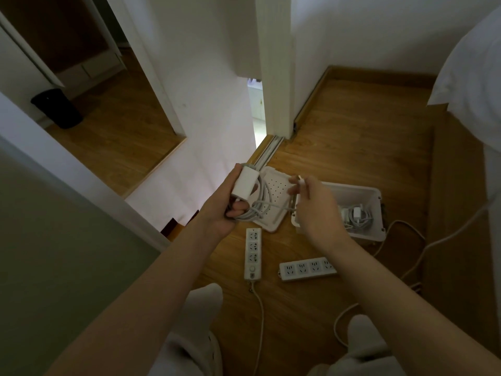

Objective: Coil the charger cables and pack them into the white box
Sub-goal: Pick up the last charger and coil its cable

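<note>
**Charger half-coiled in hand above the open white box**

The left hand (225, 210) grips a white charger brick (242, 183) with its fingers curled round it, and loops of the charger's cable (260, 206) hang gathered in the same grasp. At 3 o'clock from it, the right hand (317, 213) pinches the cable's free end (299, 181) between thumb and fingertips, held up clear of the loops. A short run of cable stretches between the two hands.

Under the hands and toward 4 o'clock, the white box (378, 213) sits open on the wooden floor (339, 137). Other coiled chargers (357, 215) lie inside it, at its right end. Its perforated lid (273, 185) lies flat just beside the box at 9 o'clock, partly hidden by the held coil.

At 6 o'clock from the lid, a white power strip (253, 253) lies lengthwise, its cord trailing toward the person's knees. A second power strip (307, 268) lies crosswise near it at 3 o'clock. A black bin (58, 108) stands far off at 10 o'clock, and white bedding (471, 77) fills the edge at 2 o'clock.
</note>
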Available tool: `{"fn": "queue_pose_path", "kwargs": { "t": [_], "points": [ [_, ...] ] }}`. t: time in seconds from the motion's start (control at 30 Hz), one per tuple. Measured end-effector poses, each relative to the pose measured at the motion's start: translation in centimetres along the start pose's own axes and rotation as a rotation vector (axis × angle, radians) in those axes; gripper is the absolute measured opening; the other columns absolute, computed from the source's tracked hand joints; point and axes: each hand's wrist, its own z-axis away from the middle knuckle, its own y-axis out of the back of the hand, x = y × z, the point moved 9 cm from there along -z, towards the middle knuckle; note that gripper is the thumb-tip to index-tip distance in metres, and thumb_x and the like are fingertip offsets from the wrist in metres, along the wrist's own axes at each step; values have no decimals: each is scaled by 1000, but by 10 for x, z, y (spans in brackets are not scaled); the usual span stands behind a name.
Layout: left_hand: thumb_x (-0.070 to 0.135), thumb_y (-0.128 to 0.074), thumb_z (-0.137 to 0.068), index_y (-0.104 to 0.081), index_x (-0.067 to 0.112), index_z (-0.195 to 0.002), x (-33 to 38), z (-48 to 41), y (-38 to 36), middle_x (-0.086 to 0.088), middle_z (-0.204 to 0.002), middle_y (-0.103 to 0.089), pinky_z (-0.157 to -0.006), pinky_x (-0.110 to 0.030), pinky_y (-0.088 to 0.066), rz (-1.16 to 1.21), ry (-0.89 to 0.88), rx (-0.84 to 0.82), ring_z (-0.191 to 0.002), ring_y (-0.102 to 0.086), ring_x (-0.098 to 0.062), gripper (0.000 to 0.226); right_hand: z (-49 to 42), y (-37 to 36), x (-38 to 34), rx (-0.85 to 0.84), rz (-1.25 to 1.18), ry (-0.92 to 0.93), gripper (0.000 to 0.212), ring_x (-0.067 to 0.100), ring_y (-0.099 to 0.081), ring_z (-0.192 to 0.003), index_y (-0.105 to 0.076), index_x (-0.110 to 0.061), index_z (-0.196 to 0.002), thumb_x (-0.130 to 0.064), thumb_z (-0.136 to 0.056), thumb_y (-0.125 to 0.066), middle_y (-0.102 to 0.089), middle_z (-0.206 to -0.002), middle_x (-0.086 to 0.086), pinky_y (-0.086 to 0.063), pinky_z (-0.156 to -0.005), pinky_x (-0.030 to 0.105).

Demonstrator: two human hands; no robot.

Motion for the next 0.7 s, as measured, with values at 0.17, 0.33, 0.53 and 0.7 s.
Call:
{"fn": "queue_pose_path", "kwargs": {
  "t": [0.17, 0.33, 0.53, 0.7],
  "points": [
    [48, -35, -97, -58, 13, -97, -1, 8, -18, 0, -67, -60, -30, -7, -28, 29, 16, -117, -36, -44, -4, 41, -3, -15, 19, -161, -89, -115, 21, 4, -54, -65, -54, -7, -115, -10, -98, -42, -68, -91, -2, -43, -51, 14],
    [49, -38, -95, -59, 13, -95, -4, 12, -24, 0, -64, -58, -32, -8, -28, 11, 29, -153, -37, -45, -4, 41, 2, -13, 13, -237, -175, -116, 14, 5, -52, -62, -66, -13, -98, -14, -93, -53, -59, -75, -3, -44, -51, 10],
    [48, -54, -84, -65, 13, -85, -17, 17, -38, 0, -58, -55, -31, -6, -25, 41, 96, -184, -34, -42, -3, 37, 9, -15, 8, -351, -271, -123, 19, -6, -52, -52, -70, -19, -86, -13, -92, -54, -63, -64, -11, -40, -50, 9],
    [47, -43, -90, -60, 10, -87, -36, 18, -33, 0, -57, -52, -29, -6, -25, 153, 166, -22, -31, -40, -3, 41, 23, -27, 41, -190, -670, -490, 24, 9, -53, -67, -56, -10, -113, -11, -89, -58, -61, -88, 4, -46, -57, 18]
  ]
}}
